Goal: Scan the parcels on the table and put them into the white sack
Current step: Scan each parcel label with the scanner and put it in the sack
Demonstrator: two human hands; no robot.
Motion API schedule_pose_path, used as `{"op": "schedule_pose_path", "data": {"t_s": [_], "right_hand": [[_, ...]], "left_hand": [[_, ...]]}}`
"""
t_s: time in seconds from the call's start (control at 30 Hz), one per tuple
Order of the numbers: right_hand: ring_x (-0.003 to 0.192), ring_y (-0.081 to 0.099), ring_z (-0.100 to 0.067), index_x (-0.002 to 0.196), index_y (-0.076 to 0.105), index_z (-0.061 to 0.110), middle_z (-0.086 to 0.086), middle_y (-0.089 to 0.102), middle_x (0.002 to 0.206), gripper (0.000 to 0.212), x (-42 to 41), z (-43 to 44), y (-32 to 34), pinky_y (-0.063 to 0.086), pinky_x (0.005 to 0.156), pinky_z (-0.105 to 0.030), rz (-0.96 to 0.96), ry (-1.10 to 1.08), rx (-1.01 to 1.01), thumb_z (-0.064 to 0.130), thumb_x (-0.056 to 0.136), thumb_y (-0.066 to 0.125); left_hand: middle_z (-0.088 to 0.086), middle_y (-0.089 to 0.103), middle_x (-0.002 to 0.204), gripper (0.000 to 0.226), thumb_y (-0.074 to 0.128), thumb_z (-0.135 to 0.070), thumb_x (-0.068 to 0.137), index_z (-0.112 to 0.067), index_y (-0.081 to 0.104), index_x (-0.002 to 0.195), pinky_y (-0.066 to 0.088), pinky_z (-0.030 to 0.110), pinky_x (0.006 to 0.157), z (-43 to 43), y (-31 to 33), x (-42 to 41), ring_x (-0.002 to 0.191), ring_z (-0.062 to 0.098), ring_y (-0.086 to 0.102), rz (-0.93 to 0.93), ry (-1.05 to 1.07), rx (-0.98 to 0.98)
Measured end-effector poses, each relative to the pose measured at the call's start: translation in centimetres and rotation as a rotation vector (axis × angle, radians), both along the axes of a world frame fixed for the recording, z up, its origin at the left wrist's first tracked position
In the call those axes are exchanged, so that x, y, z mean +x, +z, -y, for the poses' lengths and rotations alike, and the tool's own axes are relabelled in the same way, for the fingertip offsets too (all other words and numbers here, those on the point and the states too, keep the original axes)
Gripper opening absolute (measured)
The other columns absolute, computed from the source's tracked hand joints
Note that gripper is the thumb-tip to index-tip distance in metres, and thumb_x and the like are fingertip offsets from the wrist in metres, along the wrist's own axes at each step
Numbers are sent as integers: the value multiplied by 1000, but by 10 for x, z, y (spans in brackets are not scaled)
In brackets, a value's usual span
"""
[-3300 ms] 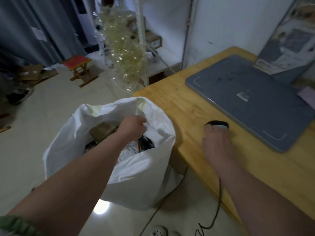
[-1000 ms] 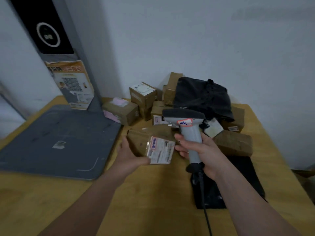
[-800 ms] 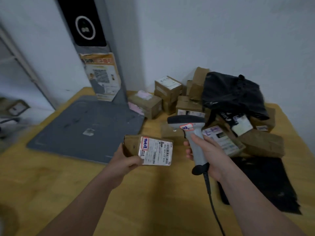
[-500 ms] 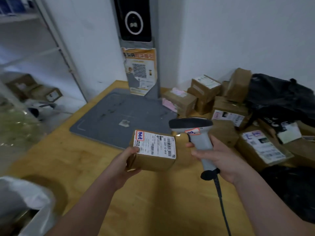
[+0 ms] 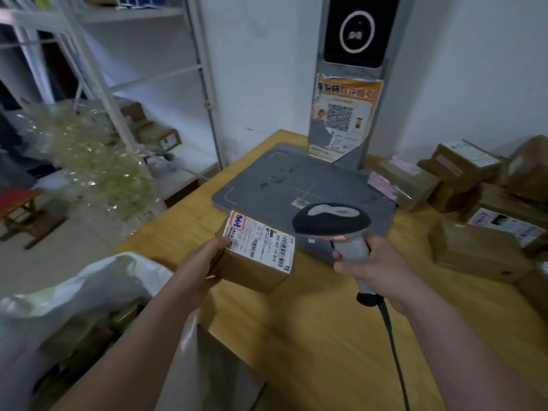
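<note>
My left hand grips a small brown cardboard parcel by its left side, white shipping label facing up, above the wooden table's left part. My right hand holds a grey handheld scanner by its handle, its black head just right of the parcel's label and a red glow under it. The white sack stands open on the floor at lower left, with boxes inside. Several more brown parcels lie on the table at right.
A grey flat pad lies on the table behind the parcel, with an upright terminal bearing an orange poster. White metal shelving, a clear plastic bundle and a small red stool stand at left. The scanner's cable trails down.
My view swung left from the parcel pile toward the sack. My left hand carried the parcel left and closer to the table's edge, and the scanner stayed next to its label.
</note>
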State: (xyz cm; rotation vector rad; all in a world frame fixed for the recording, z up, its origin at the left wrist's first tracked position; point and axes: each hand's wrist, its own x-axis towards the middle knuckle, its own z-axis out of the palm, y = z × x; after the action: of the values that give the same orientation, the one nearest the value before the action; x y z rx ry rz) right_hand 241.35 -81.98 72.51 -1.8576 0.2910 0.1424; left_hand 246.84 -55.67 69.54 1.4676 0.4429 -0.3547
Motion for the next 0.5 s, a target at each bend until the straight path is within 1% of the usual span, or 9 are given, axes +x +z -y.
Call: {"op": "schedule_pose_path", "data": {"t_s": [0.1, 0.2, 0.27, 0.33, 0.43, 0.5], "right_hand": [[80, 62, -10, 92, 59, 21, 1, 66, 88, 33, 6, -27, -3, 43, 64, -20, -17, 51, -75, -1, 76, 77], [77, 63, -14, 90, 59, 24, 1, 66, 84, 30, 10, -50, -4, 45, 63, -23, -12, 97, -164, 5, 77, 78], [67, 60, -15, 91, 62, 18, -1, 64, 77, 23, 11, -62, -3, 44, 59, -27, 7, 126, -248, 8, 77, 77], [60, 56, -15, 88, 61, 16, -3, 61, 71, 19, 13, -72, -1, 41, 54, -26, 20, 166, -338, 10, 78, 76], [55, 54, -15, 80, 55, 24, 0, 57, 65, 23, 14, -83, 2, 39, 50, -25, 26, 218, -437, 12, 80, 74], [55, 53, -15, 76, 53, 26, 2, 55, 63, 26, 15, -89, 4, 38, 51, -26, 32, 234, -476, 11, 79, 74]], "left_hand": [[2, 58, 95, 9, 58, -27, 92, -19, 62, 94, 42, 39, 97, -30, 4, 1, 88, 15, 55, 20, 57, 15], [3, 58, 93, 8, 59, -25, 92, -18, 61, 94, 45, 37, 93, -57, 7, 1, 86, 16, 55, 33, 101, 12], [3, 58, 93, 9, 58, -26, 92, -17, 60, 95, 44, 35, 92, -72, 7, 1, 86, 15, 55, 41, 111, 19], [3, 58, 95, 11, 59, -27, 91, -18, 61, 96, 43, 35, 93, -85, 8, 0, 87, 15, 55, 50, 110, 31], [4, 60, 99, 15, 61, -28, 89, -17, 62, 99, 43, 36, 95, -99, 7, -1, 93, 17, 56, 63, 109, 49], [4, 62, 99, 14, 61, -27, 90, -17, 63, 99, 45, 33, 89, -105, 8, -3, 92, 17, 57, 69, 104, 53]]}}
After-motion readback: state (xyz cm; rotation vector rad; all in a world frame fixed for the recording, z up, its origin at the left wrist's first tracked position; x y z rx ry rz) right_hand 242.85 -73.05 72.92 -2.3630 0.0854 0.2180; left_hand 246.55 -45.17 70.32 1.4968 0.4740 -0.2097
